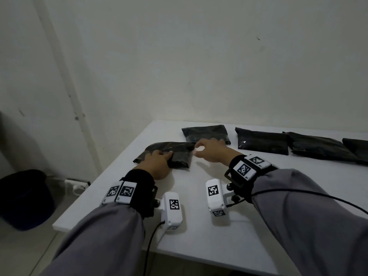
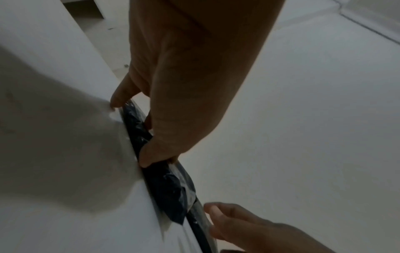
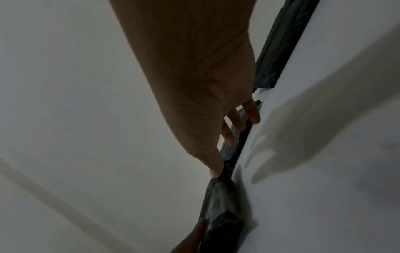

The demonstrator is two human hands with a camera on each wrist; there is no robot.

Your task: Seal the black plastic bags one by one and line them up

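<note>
**Near bag in both hands, much of the grip hidden**

Your left hand (image 1: pixel 157 163) lies on the near black bag (image 1: pixel 179 156) at the table's (image 1: pixel 199 246) left side, fingers curled over its near edge; the left wrist view shows thumb and fingers pinching the plastic. Your palm covers the middle of the bag, so the state of its mouth cannot be told.

Your right hand (image 1: pixel 211 149) sits at the bag's right corner. Fingertips are bent toward the plastic, thumb close by. From the head view a pinch cannot be confirmed; the right wrist view shows the fingers (image 3: pixel 238 123) loosely spread, tips touching the bag edge, nothing clearly clamped.

Behind it, a row of bags runs rightward along the far table edge: first bag (image 1: pixel 206 134), partly covered by your right hand; second bag (image 1: pixel 262 141); third bag (image 1: pixel 320 147); fourth bag (image 1: pixel 358 150), cut off by the frame.

Both wrist views are dim and blurred.
</note>
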